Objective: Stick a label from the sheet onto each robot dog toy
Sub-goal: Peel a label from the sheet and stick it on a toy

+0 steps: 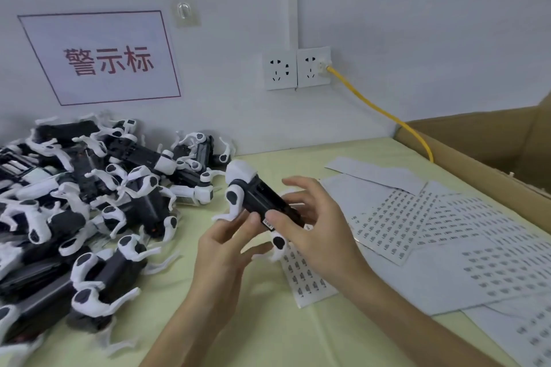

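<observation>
Robot dog toy gripped by both hands' fingers; rear half hidden behind right hand; label blurred.

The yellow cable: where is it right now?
In the head view the yellow cable runs from the right-hand wall socket down and right, ending behind the cardboard box at the table's far right.

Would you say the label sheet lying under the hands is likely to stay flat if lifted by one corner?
Probably not: the label sheet looks thin like paper, so it would likely droop. It probably weighs little and may slide easily on the smooth table.
</observation>
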Demonstrator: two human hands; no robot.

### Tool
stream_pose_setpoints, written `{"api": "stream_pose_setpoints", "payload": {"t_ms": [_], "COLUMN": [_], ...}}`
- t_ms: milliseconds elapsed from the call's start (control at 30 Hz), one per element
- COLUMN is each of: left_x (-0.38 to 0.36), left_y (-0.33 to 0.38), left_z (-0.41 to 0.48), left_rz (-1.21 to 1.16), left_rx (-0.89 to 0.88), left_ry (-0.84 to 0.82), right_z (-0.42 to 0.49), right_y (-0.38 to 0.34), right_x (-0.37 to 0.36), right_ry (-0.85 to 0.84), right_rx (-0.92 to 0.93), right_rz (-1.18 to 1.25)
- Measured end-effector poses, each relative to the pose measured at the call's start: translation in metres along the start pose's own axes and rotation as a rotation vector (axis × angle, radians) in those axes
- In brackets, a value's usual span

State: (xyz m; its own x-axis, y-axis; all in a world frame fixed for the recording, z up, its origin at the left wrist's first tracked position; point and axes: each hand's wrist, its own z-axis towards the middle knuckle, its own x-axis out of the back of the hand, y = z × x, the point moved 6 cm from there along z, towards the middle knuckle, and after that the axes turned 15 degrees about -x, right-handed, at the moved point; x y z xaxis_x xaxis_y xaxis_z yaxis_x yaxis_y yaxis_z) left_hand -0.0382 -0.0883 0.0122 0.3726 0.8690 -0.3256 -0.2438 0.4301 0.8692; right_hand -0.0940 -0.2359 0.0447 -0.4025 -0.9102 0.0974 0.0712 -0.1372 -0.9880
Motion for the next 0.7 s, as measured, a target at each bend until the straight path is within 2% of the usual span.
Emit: {"api": "stream_pose_setpoints", "payload": {"t_ms": [100, 233, 400, 533, 700], "left_x": [-0.005, -0.009, -0.009, -0.014, -0.018], "left_y": [0.000, 0.001, 0.000, 0.005, 0.003], "left_z": [-0.003, -0.006, -0.006, -0.005, -0.007], "left_rz": [0.154, 0.159, -0.013, -0.180, -0.280], "left_rx": [-0.070, -0.106, 0.005, 0.015, 0.096], "left_ry": [-0.033, -0.045, -0.002, -0.104, -0.147], "right_z": [-0.002, -0.004, -0.005, -0.010, -0.014], "right_y": [-0.005, -0.007, -0.011, -0.015, -0.013], "right_x": [0.000, 0.002, -0.004, -0.016, -0.017], "right_ry": [0.004, 0.004, -0.094, -0.238, -0.165], "right_rx": [0.050, 0.090, 0.114, 0.153, 0.208], "right_rz": [0.041, 0.108, 0.148, 0.065, -0.100]}}
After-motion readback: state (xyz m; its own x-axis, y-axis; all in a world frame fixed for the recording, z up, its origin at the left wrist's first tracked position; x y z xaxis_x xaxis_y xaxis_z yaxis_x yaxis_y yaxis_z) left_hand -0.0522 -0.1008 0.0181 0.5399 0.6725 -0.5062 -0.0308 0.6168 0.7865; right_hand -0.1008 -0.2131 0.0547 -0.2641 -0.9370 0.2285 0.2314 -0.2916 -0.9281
